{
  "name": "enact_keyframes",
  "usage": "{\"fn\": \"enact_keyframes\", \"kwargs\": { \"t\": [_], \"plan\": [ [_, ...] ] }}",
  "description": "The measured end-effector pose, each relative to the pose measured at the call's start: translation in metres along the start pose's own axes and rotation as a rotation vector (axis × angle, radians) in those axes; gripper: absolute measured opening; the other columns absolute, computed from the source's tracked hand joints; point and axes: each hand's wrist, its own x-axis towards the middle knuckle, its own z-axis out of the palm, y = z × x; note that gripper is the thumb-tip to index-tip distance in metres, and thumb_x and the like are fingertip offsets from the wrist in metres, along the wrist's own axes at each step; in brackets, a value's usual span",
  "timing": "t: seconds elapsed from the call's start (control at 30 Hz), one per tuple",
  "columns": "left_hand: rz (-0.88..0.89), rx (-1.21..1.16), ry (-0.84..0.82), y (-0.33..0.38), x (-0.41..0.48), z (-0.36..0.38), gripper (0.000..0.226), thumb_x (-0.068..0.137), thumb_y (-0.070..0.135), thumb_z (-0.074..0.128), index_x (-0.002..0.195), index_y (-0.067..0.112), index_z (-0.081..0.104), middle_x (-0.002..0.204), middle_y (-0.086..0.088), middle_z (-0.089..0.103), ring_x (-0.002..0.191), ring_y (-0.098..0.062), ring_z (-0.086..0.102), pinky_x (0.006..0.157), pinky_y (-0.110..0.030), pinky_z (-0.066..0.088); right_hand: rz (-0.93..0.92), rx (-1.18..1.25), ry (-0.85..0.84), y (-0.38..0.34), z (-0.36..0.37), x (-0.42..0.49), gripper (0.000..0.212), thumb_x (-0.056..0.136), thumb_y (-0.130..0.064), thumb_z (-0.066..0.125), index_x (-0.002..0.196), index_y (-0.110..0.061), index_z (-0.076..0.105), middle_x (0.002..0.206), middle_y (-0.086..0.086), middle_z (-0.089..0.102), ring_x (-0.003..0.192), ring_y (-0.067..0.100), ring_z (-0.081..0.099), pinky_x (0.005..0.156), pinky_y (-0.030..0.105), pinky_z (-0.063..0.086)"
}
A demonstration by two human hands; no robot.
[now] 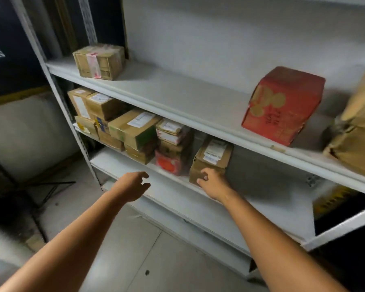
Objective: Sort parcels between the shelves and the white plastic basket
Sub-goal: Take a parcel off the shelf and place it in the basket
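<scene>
A grey metal shelving unit (pixel 177 95) fills the view. On its middle shelf (pixel 177 192) stand several cardboard parcels in a row. The rightmost one, a brown labelled box (pixel 214 157), has my right hand (pixel 211 182) against its front lower corner, fingers curled on the cardboard. My left hand (pixel 133 186) hovers open in front of the shelf edge, to the left of that box, holding nothing. Just left of the box stands a stack with a red parcel (pixel 168 164) at the bottom. The white plastic basket is not in view.
The upper shelf carries a taped brown box (pixel 99 61) at the left, a red printed box (pixel 282 106) at the right and a brown paper-wrapped bundle (pixel 358 131) at the far right. A black-and-yellow item (pixel 333 199) lies low right. Tiled floor (pixel 135 249) below.
</scene>
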Motion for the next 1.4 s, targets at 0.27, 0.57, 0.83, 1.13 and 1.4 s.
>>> {"fn": "enact_keyframes", "kwargs": {
  "t": [0.27, 0.57, 0.83, 1.13, 1.4],
  "plan": [
    [0.096, -0.214, -0.006, 0.071, 0.069, 0.057, 0.041, 0.095, 0.035, 0.059, 0.132, 0.017, 0.056, 0.130, -0.007, 0.062, 0.113, -0.023, 0.060, 0.091, -0.030, 0.045, 0.091, 0.138, 0.260, 0.080, -0.023, 0.034, 0.041, 0.094, -0.036, 0.059, 0.132, -0.021, 0.056, 0.129, 0.005, 0.063, 0.113, 0.027, 0.061, 0.085, 0.027, 0.045],
    [0.146, -0.747, -0.103, 0.107, 0.181, 0.093, 0.068, 0.091, 0.043, 0.063, 0.148, 0.017, 0.036, 0.141, -0.006, 0.052, 0.124, -0.026, 0.053, 0.104, -0.048, 0.045, 0.216, 0.388, 0.390, 0.100, -0.017, 0.125, 0.063, 0.092, -0.044, 0.060, 0.147, -0.020, 0.041, 0.147, 0.007, 0.047, 0.131, 0.027, 0.048, 0.102, 0.035, 0.040],
    [0.222, -0.977, -0.209, 0.105, 0.206, 0.118, 0.063, 0.087, 0.032, 0.069, 0.142, 0.019, 0.043, 0.120, -0.001, 0.064, 0.108, -0.017, 0.064, 0.098, -0.043, 0.051, 0.331, 0.686, 0.319, 0.104, 0.000, 0.147, 0.031, 0.095, -0.036, 0.059, 0.125, -0.031, 0.055, 0.108, -0.005, 0.065, 0.087, 0.014, 0.062, 0.068, 0.036, 0.053],
    [0.169, -1.023, -0.193, 0.103, 0.155, 0.103, 0.058, 0.084, 0.022, 0.073, 0.137, 0.019, 0.048, 0.119, -0.002, 0.067, 0.108, -0.019, 0.065, 0.093, -0.037, 0.054, 0.243, 0.777, 0.310, 0.097, 0.004, 0.104, 0.026, 0.095, -0.022, 0.061, 0.120, -0.027, 0.062, 0.109, -0.003, 0.070, 0.093, 0.019, 0.070, 0.076, 0.047, 0.060],
    [0.086, -1.138, -0.119, 0.098, 0.038, 0.071, 0.049, 0.088, 0.021, 0.069, 0.134, 0.020, 0.053, 0.111, -0.003, 0.068, 0.091, -0.008, 0.071, 0.070, -0.018, 0.055, 0.081, 0.768, 0.192, 0.075, 0.002, 0.009, 0.026, 0.094, -0.021, 0.063, 0.117, -0.033, 0.063, 0.112, -0.003, 0.071, 0.101, 0.018, 0.068, 0.084, 0.038, 0.059]
  ]
}}
